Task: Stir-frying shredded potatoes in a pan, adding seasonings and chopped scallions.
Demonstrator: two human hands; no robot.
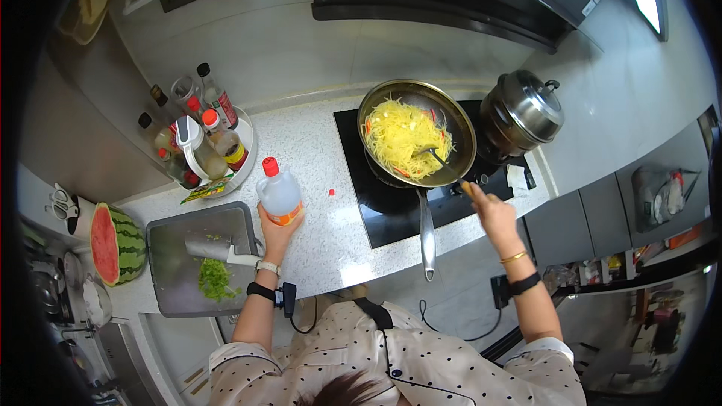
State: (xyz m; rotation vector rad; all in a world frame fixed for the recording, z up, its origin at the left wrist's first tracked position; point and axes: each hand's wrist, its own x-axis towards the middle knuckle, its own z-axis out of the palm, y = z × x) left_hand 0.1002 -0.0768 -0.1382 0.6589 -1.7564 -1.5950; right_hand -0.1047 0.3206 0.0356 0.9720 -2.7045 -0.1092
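Observation:
My left hand (278, 231) grips the lower part of a translucent plastic jug-shaped bottle (280, 190) with a red cap and an orange label. The bottle is over the counter, left of the cooktop. In my right hand (493, 214) is the wooden handle of a metal spatula (445, 164). Its head rests among shredded yellow potato (403, 135) with red pepper strips, inside a frying pan (463, 118). The pan's long steel handle points towards me. A tiny red cap (331, 192) lies on the counter between the bottle and the cooktop.
Behind the pan's right side stands a lidded steel pot (522, 115) on the black cooktop (389, 220). A round tray (251, 141) of seasoning bottles is at the left. Nearer, a cutting board (169, 270) bears a cleaver (208, 248) and chopped greens (216, 279), beside a cut watermelon (118, 245).

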